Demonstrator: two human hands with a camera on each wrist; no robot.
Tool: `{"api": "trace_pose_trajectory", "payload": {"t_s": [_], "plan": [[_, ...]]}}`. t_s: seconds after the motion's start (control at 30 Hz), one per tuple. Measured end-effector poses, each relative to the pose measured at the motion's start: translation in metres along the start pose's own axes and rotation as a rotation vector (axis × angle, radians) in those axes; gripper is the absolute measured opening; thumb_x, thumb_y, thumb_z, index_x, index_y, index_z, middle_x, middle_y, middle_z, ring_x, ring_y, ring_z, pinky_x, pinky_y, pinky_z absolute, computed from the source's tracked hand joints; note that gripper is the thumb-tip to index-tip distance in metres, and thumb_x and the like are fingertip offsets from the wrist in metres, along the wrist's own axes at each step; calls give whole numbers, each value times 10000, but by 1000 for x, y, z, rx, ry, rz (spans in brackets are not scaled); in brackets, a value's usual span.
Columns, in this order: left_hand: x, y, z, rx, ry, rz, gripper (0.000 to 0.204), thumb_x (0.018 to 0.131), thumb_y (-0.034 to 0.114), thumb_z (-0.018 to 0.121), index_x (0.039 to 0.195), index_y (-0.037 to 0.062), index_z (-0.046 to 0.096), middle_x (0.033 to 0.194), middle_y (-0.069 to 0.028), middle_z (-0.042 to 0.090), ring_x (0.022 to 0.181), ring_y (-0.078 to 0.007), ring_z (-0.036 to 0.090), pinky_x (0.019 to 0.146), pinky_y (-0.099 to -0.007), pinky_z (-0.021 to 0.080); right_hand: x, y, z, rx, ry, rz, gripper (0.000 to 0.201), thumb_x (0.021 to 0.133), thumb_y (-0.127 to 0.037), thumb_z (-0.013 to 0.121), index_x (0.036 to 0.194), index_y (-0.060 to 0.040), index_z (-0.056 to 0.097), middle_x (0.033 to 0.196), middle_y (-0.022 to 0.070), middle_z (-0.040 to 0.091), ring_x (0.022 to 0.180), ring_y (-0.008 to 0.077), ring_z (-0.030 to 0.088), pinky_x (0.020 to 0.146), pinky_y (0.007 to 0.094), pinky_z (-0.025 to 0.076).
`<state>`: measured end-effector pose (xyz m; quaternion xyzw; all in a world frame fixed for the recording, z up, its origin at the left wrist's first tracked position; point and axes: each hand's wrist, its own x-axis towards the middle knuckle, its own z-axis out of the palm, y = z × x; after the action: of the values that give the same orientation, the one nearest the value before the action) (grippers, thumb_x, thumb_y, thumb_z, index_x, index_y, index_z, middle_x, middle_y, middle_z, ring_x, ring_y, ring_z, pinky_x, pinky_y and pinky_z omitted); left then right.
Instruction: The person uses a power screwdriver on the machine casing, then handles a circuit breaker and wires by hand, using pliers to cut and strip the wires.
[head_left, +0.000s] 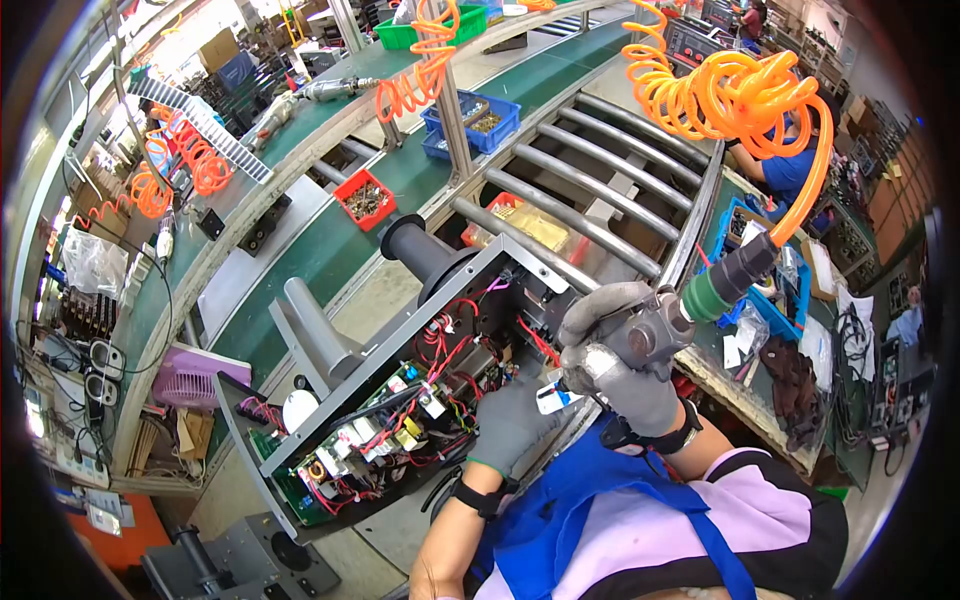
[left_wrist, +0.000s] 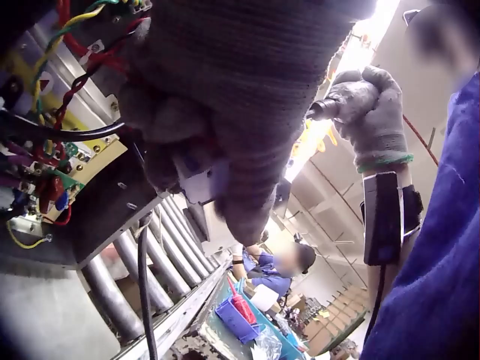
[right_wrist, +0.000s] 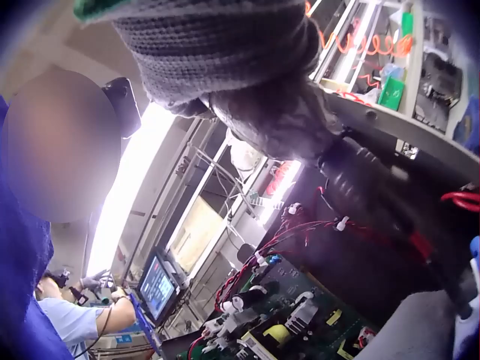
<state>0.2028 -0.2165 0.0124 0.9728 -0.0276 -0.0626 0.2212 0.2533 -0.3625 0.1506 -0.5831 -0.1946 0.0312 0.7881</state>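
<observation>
In the head view my gloved right hand (head_left: 625,385) grips a power screwdriver (head_left: 720,285) with a green and black body and an orange coiled hose. Its dark nose (right_wrist: 360,176) points down into an open metal chassis (head_left: 385,375) in the right wrist view. Circuit boards (head_left: 335,455) and red wires (head_left: 440,340) fill that chassis. At its near side, my gloved left hand (head_left: 515,425) holds a small white-and-blue piece (head_left: 555,398) by the fingers; what kind of piece it is I cannot tell. The left wrist view shows this piece partly hidden by the glove.
Metal rollers (head_left: 600,175) run behind the chassis. A red bin (head_left: 365,200) of small parts and blue bins (head_left: 485,125) stand on the green conveyor. At right, a bench holds a blue tray (head_left: 790,300). Another person (head_left: 790,170) sits beyond it. The orange hose (head_left: 740,95) hangs overhead.
</observation>
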Motion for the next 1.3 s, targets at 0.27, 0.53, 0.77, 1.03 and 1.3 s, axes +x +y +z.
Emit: {"api": "trace_pose_trajectory", "payload": {"t_s": [0.27, 0.53, 0.77, 1.03, 1.3], "plan": [[2, 0, -4, -39, 0, 42, 576, 675, 654, 719, 1025, 198, 697, 791, -93, 686, 735, -294, 677, 614, -424, 516, -9, -9, -8, 6, -31, -25, 283, 722, 4, 637, 1000, -2, 586, 866, 102, 623, 727, 142, 633, 663, 294, 554], [2, 4, -10, -33, -52, 43, 556, 687, 624, 721, 1038, 194, 684, 838, -91, 688, 752, -290, 680, 613, -427, 520, -20, -2, -4, 106, 51, -3, 294, 723, 34, 627, 1004, -21, 561, 855, 97, 627, 725, 146, 640, 648, 293, 549], [1, 9, -14, -71, -43, 46, 559, 688, 631, 719, 1046, 203, 692, 820, -99, 684, 747, -297, 678, 612, -428, 520, -20, 11, -14, 25, 9, -21, 315, 787, -60, 628, 1072, -68, 495, 831, 81, 566, 669, 143, 577, 567, 282, 490], [2, -2, 2, -73, 37, 130, 645, 711, 639, 717, 1131, 155, 648, 763, -135, 671, 662, -306, 667, 551, -429, 510, -17, -11, -27, 262, 76, -9, 395, 766, 74, 606, 1135, -27, 511, 978, 96, 613, 790, 130, 630, 675, 271, 540], [-5, -4, 2, -103, 50, 106, 633, 568, 361, 873, 1084, 84, 631, 883, -129, 678, 781, -326, 666, 651, -423, 515, -2, -47, -147, -52, 464, -86, 444, 790, -98, 584, 1218, -12, 506, 937, 97, 613, 726, 181, 619, 663, 303, 542]]}}
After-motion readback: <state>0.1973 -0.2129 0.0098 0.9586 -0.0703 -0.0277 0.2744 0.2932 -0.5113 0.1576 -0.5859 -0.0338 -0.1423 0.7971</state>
